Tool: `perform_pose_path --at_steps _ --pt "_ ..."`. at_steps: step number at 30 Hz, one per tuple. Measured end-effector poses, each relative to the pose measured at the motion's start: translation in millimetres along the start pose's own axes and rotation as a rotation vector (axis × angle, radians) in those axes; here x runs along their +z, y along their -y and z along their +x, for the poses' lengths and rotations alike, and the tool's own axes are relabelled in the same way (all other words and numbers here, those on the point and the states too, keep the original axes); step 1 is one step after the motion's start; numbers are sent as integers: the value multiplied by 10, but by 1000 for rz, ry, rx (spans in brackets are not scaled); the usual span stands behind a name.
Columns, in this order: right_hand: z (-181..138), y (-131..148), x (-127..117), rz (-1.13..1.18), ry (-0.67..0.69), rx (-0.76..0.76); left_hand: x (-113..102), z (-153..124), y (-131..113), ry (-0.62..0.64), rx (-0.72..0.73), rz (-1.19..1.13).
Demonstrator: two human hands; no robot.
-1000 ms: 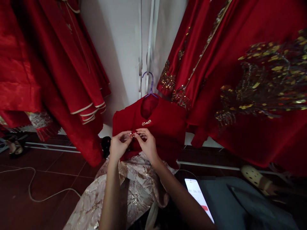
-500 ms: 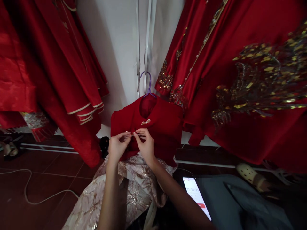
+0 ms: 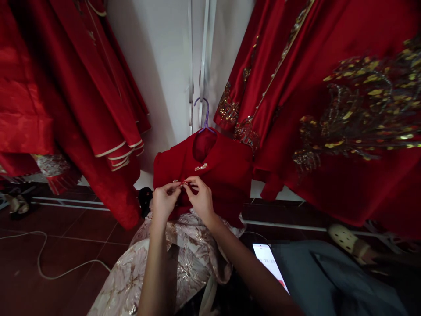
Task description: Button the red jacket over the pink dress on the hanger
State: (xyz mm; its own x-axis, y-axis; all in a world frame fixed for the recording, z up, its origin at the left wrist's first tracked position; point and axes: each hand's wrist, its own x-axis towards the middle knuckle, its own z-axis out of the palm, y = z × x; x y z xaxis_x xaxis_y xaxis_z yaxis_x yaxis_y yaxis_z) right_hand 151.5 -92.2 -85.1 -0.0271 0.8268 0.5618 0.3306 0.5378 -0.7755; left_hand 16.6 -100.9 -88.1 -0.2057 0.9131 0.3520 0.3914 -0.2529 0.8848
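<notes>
1. Pinching with both hands: the left hand point(image 3: 164, 201) and the right hand point(image 3: 201, 199) meet fingertip to fingertip at the front of the small red jacket point(image 3: 230, 173). The thumb and forefinger of each are closed on the beaded fastening point(image 3: 182, 182) between them.
2. The remaining fingers of both hands are curled loosely against the jacket cloth.
3. The beaded fastening sits on the jacket front, below and left of the pearl clasp point(image 3: 201, 166). The clasp lies just under the collar and neither hand touches it.
4. The small red jacket hangs at the centre of the view, directly ahead of the person, on a purple hanger point(image 3: 205, 115). The hanger hook sits against the white rails point(image 3: 206, 52) that run up the wall.
5. A pale gold brocade skirt point(image 3: 190, 259) spreads downward from under the jacket hem and passes beneath both forearms.
6. Plain red garments point(image 3: 75, 87) with cream piping hang to the left, near the jacket sleeve.
7. A red robe point(image 3: 329, 184) with gold sequin embroidery hangs to the right, just beside the jacket shoulder.
8. A lit phone point(image 3: 270, 268) lies on a grey surface at lower right, close to the right forearm. Its digits are too small to read.
9. A white cable point(image 3: 41, 256) loops over the dark red floor at lower left. A pale perforated shoe point(image 3: 348, 243) lies below the robe at lower right.
</notes>
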Motion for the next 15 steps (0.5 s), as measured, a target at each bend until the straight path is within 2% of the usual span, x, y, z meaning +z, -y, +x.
perform_pose_path --at_steps 4,10,13,15 --pt "6 -27 -4 -28 4 -6 -8 10 18 -7 9 60" --pt "101 -29 -41 3 59 10 -22 25 59 83 20 -44" --pt "111 -6 -210 128 164 78 -85 3 47 163 68 -74" --pt "79 19 -396 174 188 124 -164 -24 35 233 124 6"
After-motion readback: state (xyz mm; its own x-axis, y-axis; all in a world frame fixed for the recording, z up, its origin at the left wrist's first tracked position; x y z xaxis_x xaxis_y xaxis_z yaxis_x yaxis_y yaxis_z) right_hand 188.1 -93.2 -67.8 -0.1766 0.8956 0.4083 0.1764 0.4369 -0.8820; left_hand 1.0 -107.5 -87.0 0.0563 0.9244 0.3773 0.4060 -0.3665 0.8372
